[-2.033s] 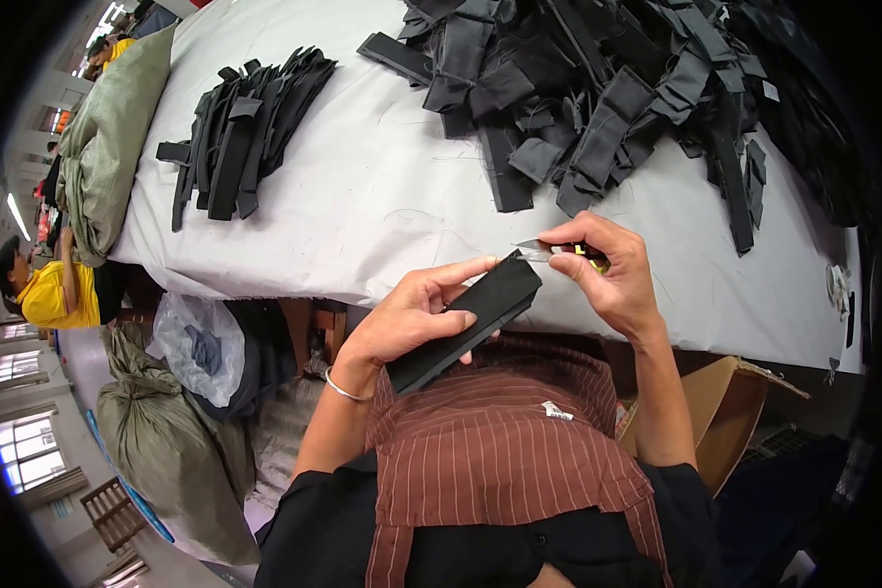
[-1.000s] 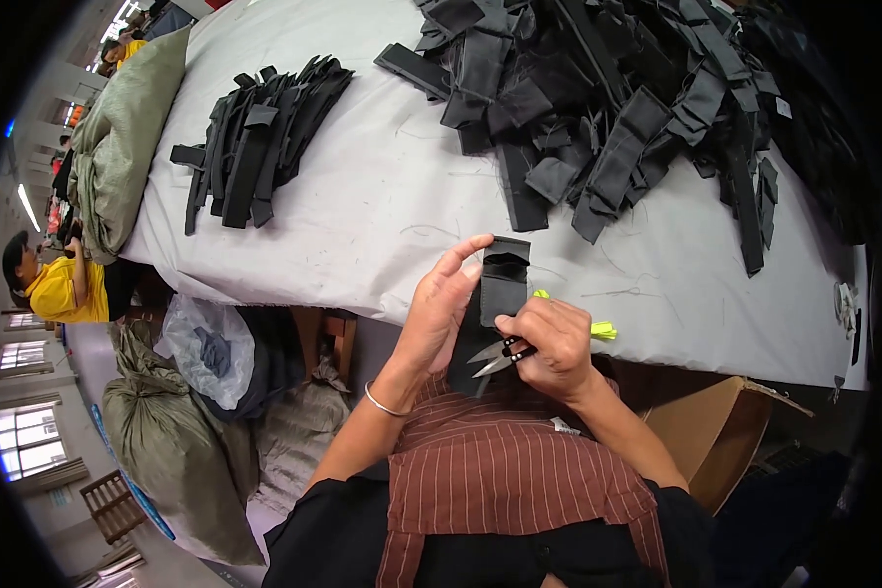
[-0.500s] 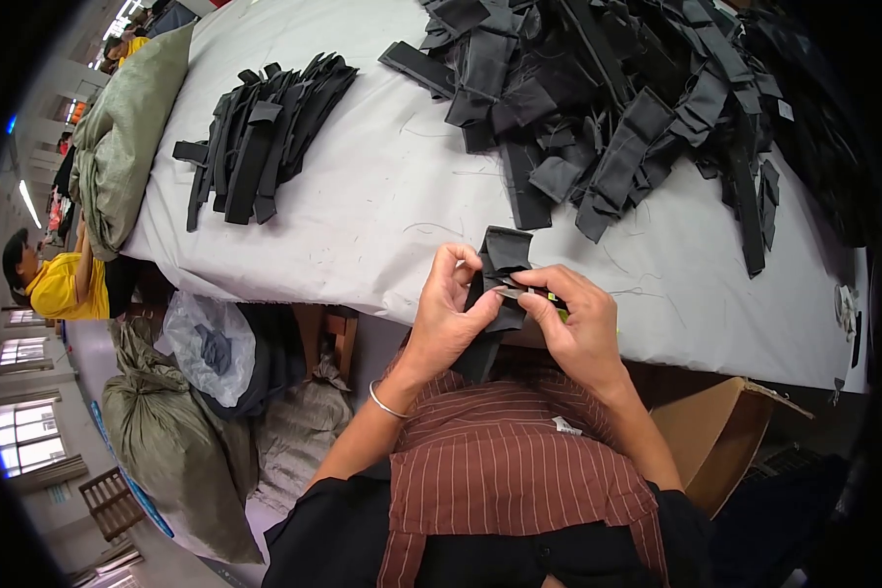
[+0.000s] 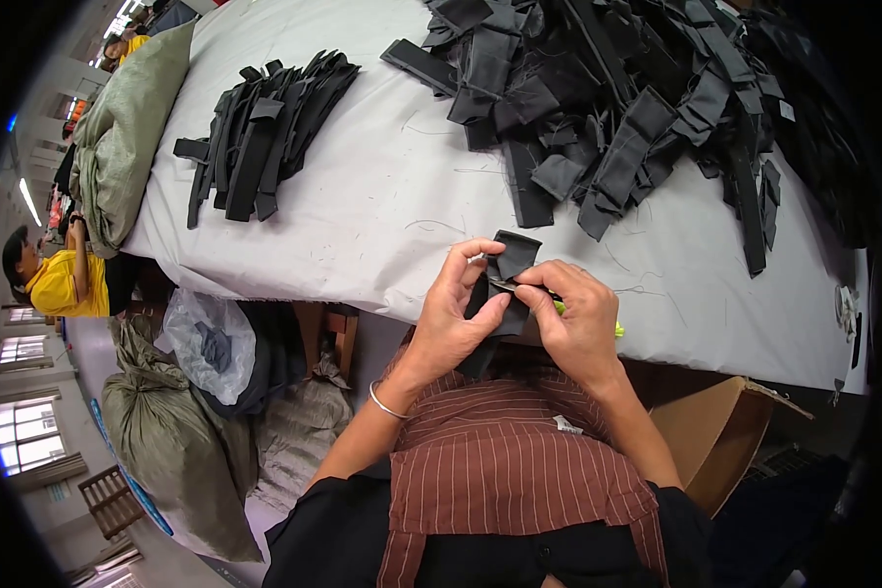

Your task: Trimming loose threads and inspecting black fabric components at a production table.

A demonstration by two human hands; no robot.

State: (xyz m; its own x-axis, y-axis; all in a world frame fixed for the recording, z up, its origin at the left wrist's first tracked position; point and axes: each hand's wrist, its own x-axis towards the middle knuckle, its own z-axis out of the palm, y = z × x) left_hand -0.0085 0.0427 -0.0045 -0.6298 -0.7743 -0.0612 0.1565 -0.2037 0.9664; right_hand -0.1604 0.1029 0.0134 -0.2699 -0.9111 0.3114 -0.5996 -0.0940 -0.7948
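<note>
At the table's near edge, my left hand (image 4: pixel 448 309) is closed on a folded black fabric strip (image 4: pixel 516 257), its thumb and fingers on the strip's left side. The strip's lower end hangs down toward my apron. My right hand (image 4: pixel 576 321) grips a pair of thread snips (image 4: pixel 501 285) with a metal tip and yellow-green parts showing at the fingers. The tip lies against the strip between my two hands; whether its blades are apart is too small to tell. Much of the handle is hidden by my right fingers.
A white-covered table (image 4: pixel 392 167) bears a neat bundle of black strips (image 4: pixel 255 147) at left and a large loose heap (image 4: pixel 598 108) at far right. A cardboard box (image 4: pixel 715 431) stands below right, stuffed sacks (image 4: pixel 176 441) at left. A person in yellow (image 4: pixel 69 284) is farther left.
The strip's upper end has shifted slightly right and folded over more. My right hand has turned a little, so the yellow-green end of the snips shows past its outer side. My left fingers have lifted slightly.
</note>
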